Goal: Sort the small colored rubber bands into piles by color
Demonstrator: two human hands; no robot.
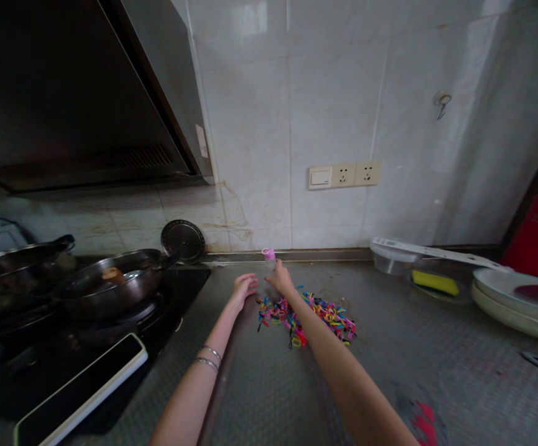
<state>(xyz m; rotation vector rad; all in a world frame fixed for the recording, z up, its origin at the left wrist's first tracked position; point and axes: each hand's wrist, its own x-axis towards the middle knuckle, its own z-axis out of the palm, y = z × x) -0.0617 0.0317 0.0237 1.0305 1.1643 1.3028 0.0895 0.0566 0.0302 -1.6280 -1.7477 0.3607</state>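
A small clear container with a pink top point(269, 254) stands upright near the back of the grey counter. My right hand point(282, 280) is at its right side, the thumb and index finger about its see-through lower part. To the left, my left hand point(244, 290) holds nothing; its fingers are apart, slightly curved and directed at the container without touching it. A loose heap of small multicoloured rubber bands point(329, 317) lies spread on the counter below and to the right of my right hand. My right forearm hides part of the heap.
Left, a steel pan point(111, 288) sits on the black stove beside a phone point(80, 390). Right are a plastic tub point(392, 260), a yellow sponge point(434, 282) and stacked pans point(519, 303). A red-marked plastic bag point(424, 421) lies in front.
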